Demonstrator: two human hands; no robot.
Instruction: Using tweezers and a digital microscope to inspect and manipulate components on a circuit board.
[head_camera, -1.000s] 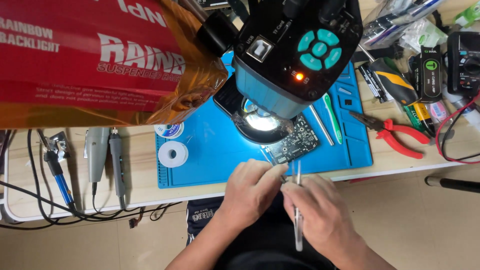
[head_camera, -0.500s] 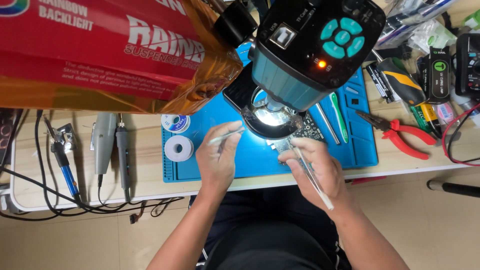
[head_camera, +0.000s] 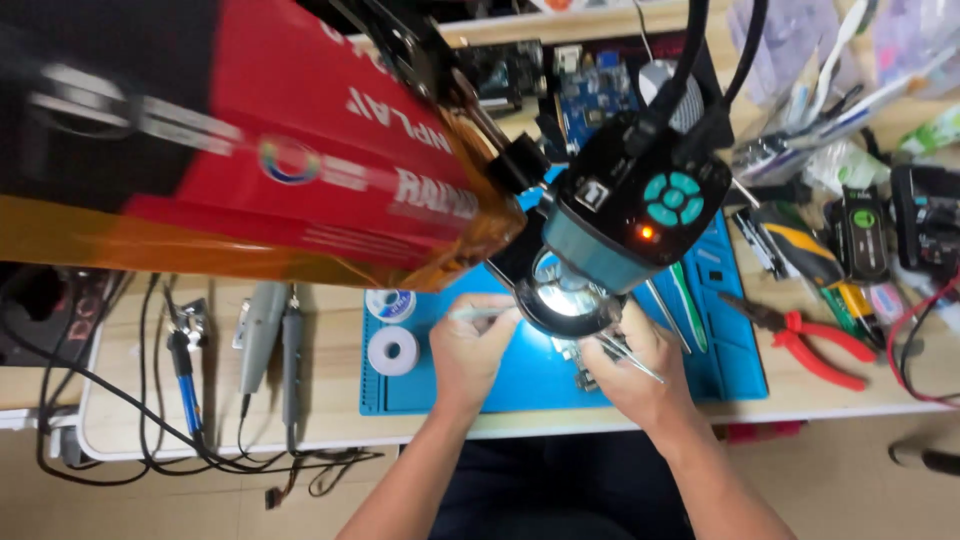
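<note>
My left hand (head_camera: 472, 345) rests on the blue work mat (head_camera: 500, 385) and pinches a thin pale rod (head_camera: 480, 313) that points right, under the lit ring of the black microscope head (head_camera: 625, 225). My right hand (head_camera: 632, 368) grips metal tweezers (head_camera: 632, 358) beside a small circuit board (head_camera: 585, 378), which the microscope and my hands mostly hide. Both hands sit close together below the lens.
A large red box (head_camera: 300, 180) looms at upper left. Two solder reels (head_camera: 392, 350) lie at the mat's left. Red pliers (head_camera: 815, 345), screwdrivers (head_camera: 685, 305) and black devices (head_camera: 865, 235) crowd the right. Soldering handpieces (head_camera: 262, 325) and cables lie on the white tray at left.
Both hands moved up from the table's front edge onto the mat and under the microscope. The view shifted, and the red box now fills more of the upper left.
</note>
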